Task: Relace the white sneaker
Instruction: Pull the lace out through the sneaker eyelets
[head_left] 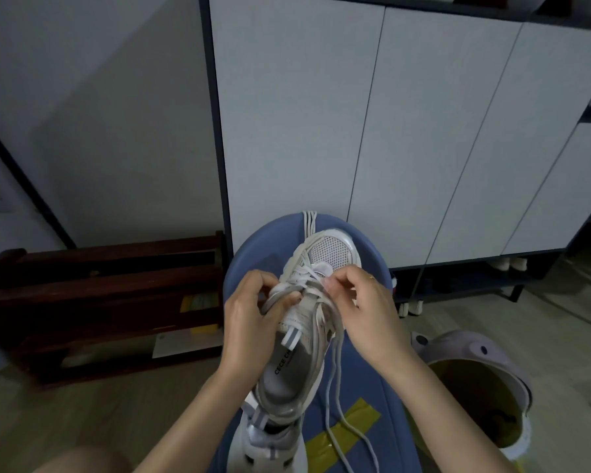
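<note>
We held the white mesh-toed sneaker (307, 312) over the blue oval padded board (365, 380), with its toe pointing away from us and its heel toward our body. Our left hand (249, 322) gripped the left side of the shoe near the tongue, the fingers curled around the upper and the thumb pressed on the lacing. Our right hand (365, 308) was at the right side of the eyelets; its thumb and forefinger were pressed together and pinched the flat white shoelace (335, 370). The other fingers of this hand were curled, and a thin ring showed on one of them. The loose ends of the lace hung down from the shoe and lay across the board, over a cross of yellow tape strips (345, 435) stuck on it. A second white sneaker (267, 442) lay under the heel of the first one, at the near end of the board. To the right, on the floor, stood a pale purple bin with an open lid (478, 370). To the left was a dark wooden rack (99, 302), and behind the board stood a tall white cabinet with a dark frame (389, 131)
</note>
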